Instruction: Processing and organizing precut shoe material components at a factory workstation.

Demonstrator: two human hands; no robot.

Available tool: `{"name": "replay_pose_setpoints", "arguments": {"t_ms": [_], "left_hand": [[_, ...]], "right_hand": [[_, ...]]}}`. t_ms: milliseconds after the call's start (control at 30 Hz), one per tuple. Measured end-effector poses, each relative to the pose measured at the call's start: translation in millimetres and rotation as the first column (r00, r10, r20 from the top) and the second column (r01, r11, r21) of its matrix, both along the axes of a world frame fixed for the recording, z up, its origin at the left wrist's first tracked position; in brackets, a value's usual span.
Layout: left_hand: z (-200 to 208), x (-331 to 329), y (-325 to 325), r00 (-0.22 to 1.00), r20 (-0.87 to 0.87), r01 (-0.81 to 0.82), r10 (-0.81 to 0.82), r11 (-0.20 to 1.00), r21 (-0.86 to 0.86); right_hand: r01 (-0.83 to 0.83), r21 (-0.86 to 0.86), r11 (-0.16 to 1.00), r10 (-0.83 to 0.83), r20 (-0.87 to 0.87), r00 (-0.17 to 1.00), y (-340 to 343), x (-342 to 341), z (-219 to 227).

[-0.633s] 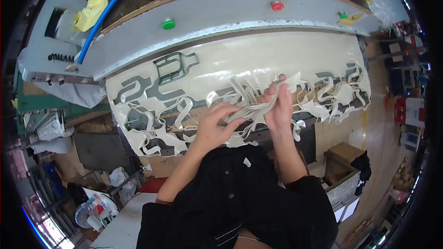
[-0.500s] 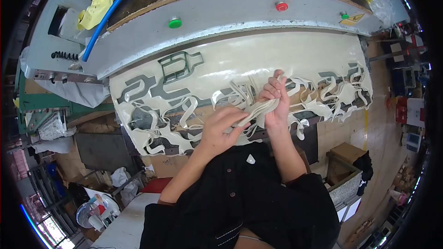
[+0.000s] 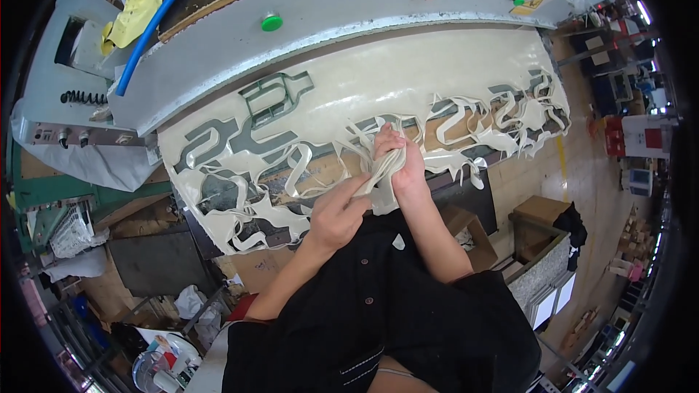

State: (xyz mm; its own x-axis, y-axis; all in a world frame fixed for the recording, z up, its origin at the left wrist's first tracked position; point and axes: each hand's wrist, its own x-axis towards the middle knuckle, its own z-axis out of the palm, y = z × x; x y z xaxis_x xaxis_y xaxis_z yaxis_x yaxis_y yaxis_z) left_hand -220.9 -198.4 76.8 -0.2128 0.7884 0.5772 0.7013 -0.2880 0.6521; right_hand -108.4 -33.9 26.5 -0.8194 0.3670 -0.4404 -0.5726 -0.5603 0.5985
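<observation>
In front of my body I hold a bundle of thin, cream-coloured cut pieces (image 3: 386, 175). My right hand (image 3: 405, 164) is closed around its upper part, fingers wrapped over it. The fingers of my left hand (image 3: 337, 215) are pressed together against the bundle's left edge; their tips are partly hidden. Behind the hands lies a glossy cream sheet (image 3: 346, 69), cut through with curved openings, its near edge in loose strips. A green-edged cutting die (image 3: 280, 98) rests on the sheet to the left of my hands.
A grey machine beam (image 3: 349, 11) with green and red buttons spans the far side. A blue tube (image 3: 156, 33) leans at its left end. Cardboard boxes (image 3: 542, 218) stand at right beyond the table's near edge. A dark panel (image 3: 156, 262) lies at left.
The view has shifted. My right hand and the bundle have come closer to my body, and the bundle now hangs more upright. My left hand stays against it.
</observation>
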Motion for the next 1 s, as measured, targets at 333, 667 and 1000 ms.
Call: {"name": "replay_pose_setpoints", "arguments": {"t_ms": [333,667,1000], "left_hand": [[-18,16,-11,0.984,0.069,-0.161,0.164,0.986,-0.041],[-36,2,13,0.910,0.127,-0.391,0.394,0.919,-0.046],[-2,-44,-6,0.922,0.197,-0.273,0.332,0.921,-0.278]], "right_hand": [[0.014,0.044,0.999,-0.016,0.034,0.999,-11,-29,-11],[0.002,0.237,0.971,-0.091,0.363,0.927,4,-75,-21],[-0.390,0.575,0.719,-0.454,0.814,0.363,-1,-59,-20]]}}
